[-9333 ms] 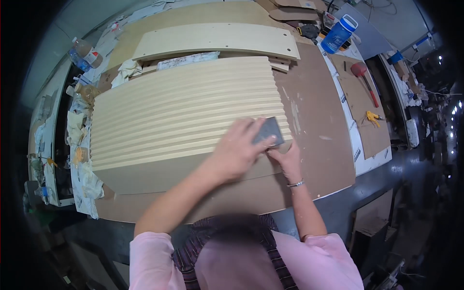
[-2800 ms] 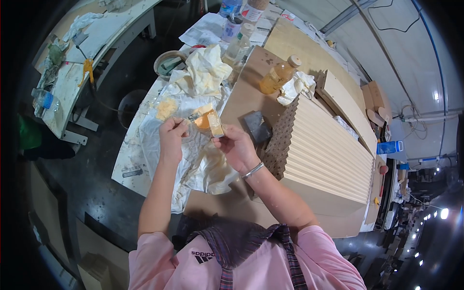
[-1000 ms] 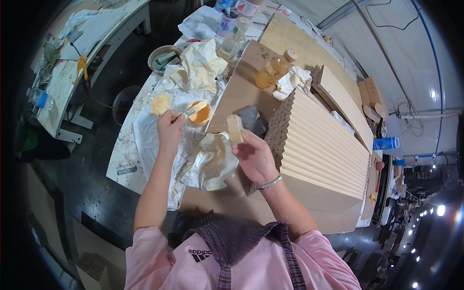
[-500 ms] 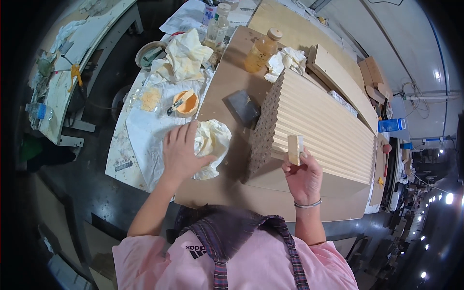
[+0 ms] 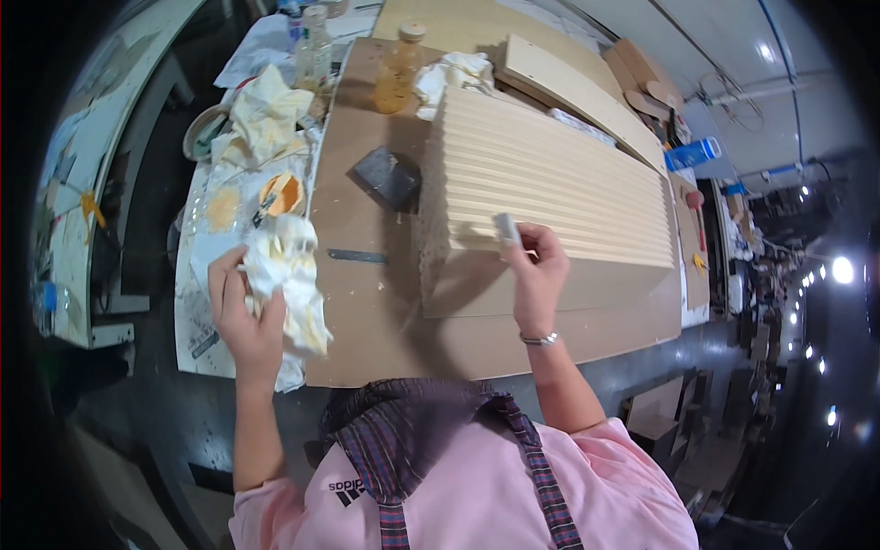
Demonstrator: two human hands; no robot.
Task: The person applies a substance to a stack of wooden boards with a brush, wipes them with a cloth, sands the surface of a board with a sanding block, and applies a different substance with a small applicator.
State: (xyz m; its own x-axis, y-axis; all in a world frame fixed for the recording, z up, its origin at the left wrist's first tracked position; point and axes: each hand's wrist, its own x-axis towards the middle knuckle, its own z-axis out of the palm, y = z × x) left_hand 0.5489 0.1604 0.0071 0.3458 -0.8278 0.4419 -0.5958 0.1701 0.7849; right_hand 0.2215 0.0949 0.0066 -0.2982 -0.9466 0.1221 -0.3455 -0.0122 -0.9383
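Note:
My left hand (image 5: 246, 316) has its fingers and thumb closed on a crumpled white cloth (image 5: 291, 275) with yellow stains, at the table's left side. In my right hand (image 5: 539, 275) a small pale block (image 5: 506, 231) is pinched between thumb and fingers. It is held up against the near edge of a large cream-coloured block with a ribbed top (image 5: 559, 192); whether it touches is hard to tell. Between cloth and ribbed block lie a thin dark metal strip (image 5: 357, 257) and a dark grey flat block (image 5: 385, 178).
Beyond my left hand stand an orange-lined cup (image 5: 282, 194), a round bowl (image 5: 203, 133) and another crumpled cloth (image 5: 264, 115). A bottle of amber liquid (image 5: 400, 73) is at the back, beside a third cloth (image 5: 454, 78). Long boards (image 5: 587, 96) lie behind the ribbed block.
My left hand has gone from lying spread over the cloth to gripping it, and the cloth has shifted left, uncovering the metal strip. My right hand has turned the small block. The view has swung right.

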